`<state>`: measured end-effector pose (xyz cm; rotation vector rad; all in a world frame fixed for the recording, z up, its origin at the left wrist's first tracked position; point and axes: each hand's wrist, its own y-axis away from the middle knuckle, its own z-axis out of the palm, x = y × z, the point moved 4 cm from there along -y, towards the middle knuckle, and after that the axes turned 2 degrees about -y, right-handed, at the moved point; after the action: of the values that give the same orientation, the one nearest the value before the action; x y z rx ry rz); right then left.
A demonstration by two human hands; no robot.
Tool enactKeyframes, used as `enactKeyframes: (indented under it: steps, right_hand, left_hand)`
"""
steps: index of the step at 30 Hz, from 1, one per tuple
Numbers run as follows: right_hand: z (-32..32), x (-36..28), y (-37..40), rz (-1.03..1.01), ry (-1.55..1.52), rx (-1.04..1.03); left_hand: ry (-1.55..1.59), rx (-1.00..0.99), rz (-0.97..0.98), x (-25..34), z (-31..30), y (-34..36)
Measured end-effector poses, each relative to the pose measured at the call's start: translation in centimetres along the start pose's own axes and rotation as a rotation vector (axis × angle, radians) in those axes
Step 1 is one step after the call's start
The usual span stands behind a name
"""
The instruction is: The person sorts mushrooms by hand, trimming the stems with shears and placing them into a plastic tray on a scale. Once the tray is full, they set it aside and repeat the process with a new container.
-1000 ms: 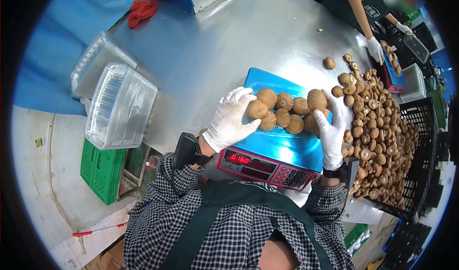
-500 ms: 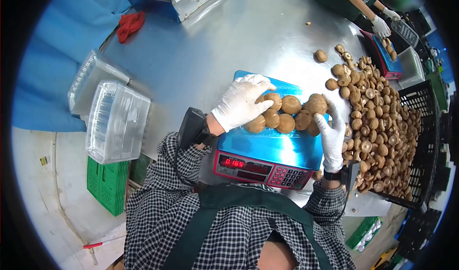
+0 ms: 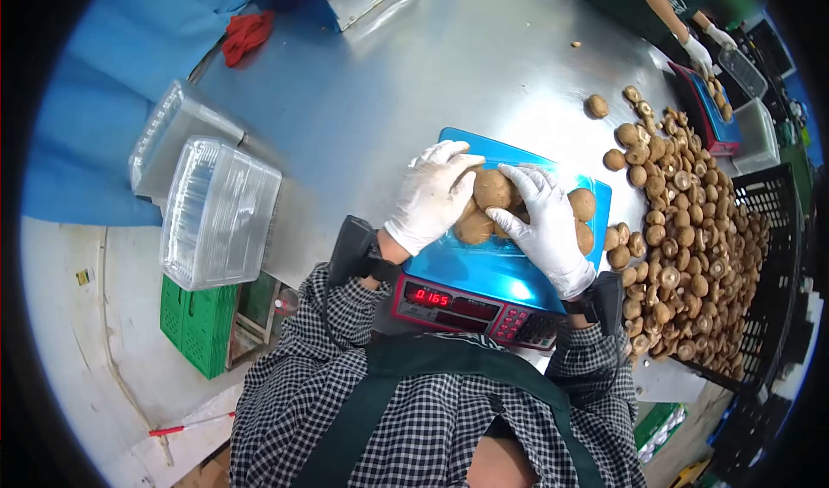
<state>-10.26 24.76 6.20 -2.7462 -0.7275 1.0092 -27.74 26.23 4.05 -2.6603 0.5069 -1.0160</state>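
A blue-topped weighing scale with a red front and lit digits stands before me, a cluster of brown mushrooms on its plate. My left hand, white-gloved, curls its fingers and thumb against the cluster's left side. My right hand, also gloved, is closed with fingertips and thumb around a large mushroom at the top of the cluster. Part of the cluster is hidden under this hand. Two more mushrooms show on the plate to its right.
A big heap of mushrooms spreads on the metal table to the right, against a black crate. Stacked clear trays are at left, above green crates. A co-worker's gloved hands are by another scale, far right.
My right hand has moved left across the plate with a mushroom, onto the cluster beside my left hand. The view has shifted slightly.
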Motion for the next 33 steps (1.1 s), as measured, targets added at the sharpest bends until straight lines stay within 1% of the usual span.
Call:
enactKeyframes:
  steps: [1,2,4,6,8,9,11,15,17,18,20,21,22,24,26,27,28,30,33]
  right_hand:
    - [0.2,0.3,0.0,0.042,-0.016,-0.022]
    - [0.1,0.4,0.1,0.033,-0.013,-0.032]
    - [-0.1,0.4,0.3,-0.034,0.101,-0.04]
    - [-0.3,0.1,0.2,-0.032,0.107,-0.05]
    - [-0.4,-0.2,0.2,-0.069,0.209,-0.043]
    - [-0.3,-0.3,0.1,-0.067,0.209,-0.043]
    - [-0.1,-0.5,0.1,-0.054,0.262,-0.043]
    - [0.0,-0.4,0.3,-0.043,0.264,-0.051]
    - [-0.5,-0.2,0.6,-0.007,0.083,-0.03]
    - [-1.0,-0.1,0.9,-0.01,0.085,-0.033]
    - [-3.0,0.0,1.6,0.126,-0.067,0.102]
    - [-4.2,-0.3,2.2,0.29,-0.158,0.118]
    - [-4.9,0.4,3.2,0.293,-0.19,0.177]
    - [-6.3,2.2,4.9,0.215,-0.125,0.255]
    - [-6.8,4.6,6.9,0.428,-0.398,0.346]
    - [-7.2,5.8,8.0,0.405,-0.304,0.35]
    - [-7.4,6.9,9.1,0.475,-0.393,0.379]
    - [-7.7,8.0,10.6,0.578,-0.383,0.392]
    - [-7.3,8.7,11.7,0.613,-0.413,0.395]
  left_hand:
    - [-0.031,0.019,0.027,0.1,0.2,0.2]
    - [-0.029,0.028,0.018,0.1,0.4,0.4]
    - [0.036,0.013,-0.012,0.3,0.7,0.7]
    - [0.069,0.0,-0.031,0.3,0.7,0.9]
    - [0.104,-0.018,-0.04,0.1,1.0,0.9]
    - [0.106,-0.019,-0.039,0.1,1.0,1.0]
    - [-0.001,-0.02,-0.014,0.4,1.1,1.2]
    - [0.0,-0.044,0.0,0.2,1.0,1.0]
    - [0.05,-0.059,-0.017,0.1,1.0,1.0]
    - [0.052,-0.056,-0.019,0.0,0.9,1.0]
    - [0.224,0.04,-0.027,-0.5,0.1,1.2]
    - [0.267,0.088,-0.039,-0.7,-0.5,1.3]
    - [0.266,0.087,-0.04,-1.0,-1.1,1.3]
    - [0.325,0.122,-0.092,-2.2,-2.7,1.8]
    - [0.314,0.164,-0.095,-2.8,-4.6,2.4]
    - [0.312,0.158,-0.131,-3.4,-5.2,2.9]
    - [0.307,0.151,-0.171,-3.5,-5.8,3.4]
    - [0.324,0.151,-0.204,-3.8,-6.1,4.1]
    - [0.351,0.137,-0.243,-4.0,-5.6,5.4]
